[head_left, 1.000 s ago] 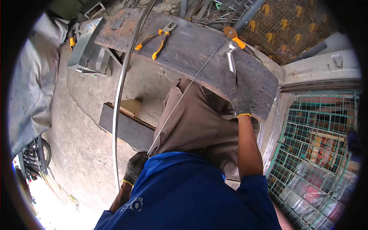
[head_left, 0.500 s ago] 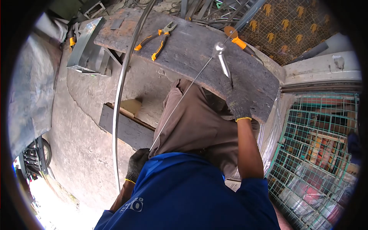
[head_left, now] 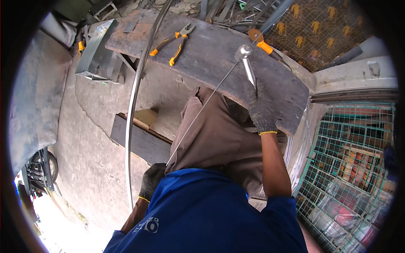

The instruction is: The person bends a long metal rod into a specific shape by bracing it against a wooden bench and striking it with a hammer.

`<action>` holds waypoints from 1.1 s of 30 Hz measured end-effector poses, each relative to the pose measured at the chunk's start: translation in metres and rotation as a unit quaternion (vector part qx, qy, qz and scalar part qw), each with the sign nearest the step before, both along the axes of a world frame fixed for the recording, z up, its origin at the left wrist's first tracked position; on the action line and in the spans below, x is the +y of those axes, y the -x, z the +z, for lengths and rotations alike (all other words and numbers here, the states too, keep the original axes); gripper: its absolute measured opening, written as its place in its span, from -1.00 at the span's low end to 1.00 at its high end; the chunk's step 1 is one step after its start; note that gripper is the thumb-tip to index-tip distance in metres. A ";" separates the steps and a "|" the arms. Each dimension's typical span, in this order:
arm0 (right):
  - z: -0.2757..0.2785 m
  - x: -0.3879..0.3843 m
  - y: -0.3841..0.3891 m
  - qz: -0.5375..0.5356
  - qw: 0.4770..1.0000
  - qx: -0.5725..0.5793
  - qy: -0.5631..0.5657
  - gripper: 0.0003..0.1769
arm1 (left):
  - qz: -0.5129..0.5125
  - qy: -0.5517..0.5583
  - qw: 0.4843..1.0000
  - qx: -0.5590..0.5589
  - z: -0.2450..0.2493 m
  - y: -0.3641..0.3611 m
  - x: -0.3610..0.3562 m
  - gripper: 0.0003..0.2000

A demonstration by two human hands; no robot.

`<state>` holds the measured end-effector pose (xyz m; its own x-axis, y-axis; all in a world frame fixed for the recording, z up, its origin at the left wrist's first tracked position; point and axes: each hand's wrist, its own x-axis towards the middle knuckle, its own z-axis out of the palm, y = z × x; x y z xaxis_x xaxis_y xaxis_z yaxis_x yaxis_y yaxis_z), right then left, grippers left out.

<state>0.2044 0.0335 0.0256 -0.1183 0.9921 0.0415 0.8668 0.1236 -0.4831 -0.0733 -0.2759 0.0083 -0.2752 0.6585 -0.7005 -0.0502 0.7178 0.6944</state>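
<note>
The gloved right hand (head_left: 262,111) is gripping a steel hammer (head_left: 249,69), its head sitting just at the thin metal rod (head_left: 202,109), which is crossing the wooden workbench (head_left: 211,59). The gloved left hand (head_left: 151,182) is clutching the rod's lower end. Orange-handled pliers (head_left: 172,42) are lying farther along the bench, near a curved metal strip (head_left: 134,97).

A dark, weathered, curved wooden counter (head_left: 211,55) carries orange-handled steel pliers (head_left: 173,42), lying spread at 10 o'clock. A small flat grey metal plate (head_left: 129,26) sits at its 9 o'clock end. An orange-handled tool with a round rusty disc (head_left: 263,44) lies at 2 o'clock, where a thin steel wire (head_left: 204,109) ends.
</note>
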 end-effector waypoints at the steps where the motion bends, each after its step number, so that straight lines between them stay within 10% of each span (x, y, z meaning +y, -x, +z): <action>1: -0.001 -0.002 -0.001 -0.003 1.000 0.021 -0.007 -0.51 | 0.000 0.002 1.000 0.000 0.000 0.001 -0.001 -0.83; 16: -0.028 0.002 -0.008 -0.049 0.998 0.045 -0.008 -0.47 | -0.138 -0.119 0.976 0.122 -0.016 0.008 -0.007 -0.81; 24: -0.051 0.022 -0.038 -0.087 0.995 0.037 -0.014 -0.41 | -0.009 0.010 0.999 -0.044 0.029 0.001 0.084 -0.76; 33: -0.048 0.016 -0.039 -0.114 0.993 0.018 -0.017 -0.47 | -0.017 -0.098 0.984 -0.147 0.026 -0.017 0.235 -0.75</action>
<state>0.2435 0.0496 -0.0220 0.1121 0.9908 0.0758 0.8563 -0.0576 -0.5132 -0.0561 -0.0414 0.0347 -0.0550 0.7941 -0.6053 -0.2485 0.5763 0.7786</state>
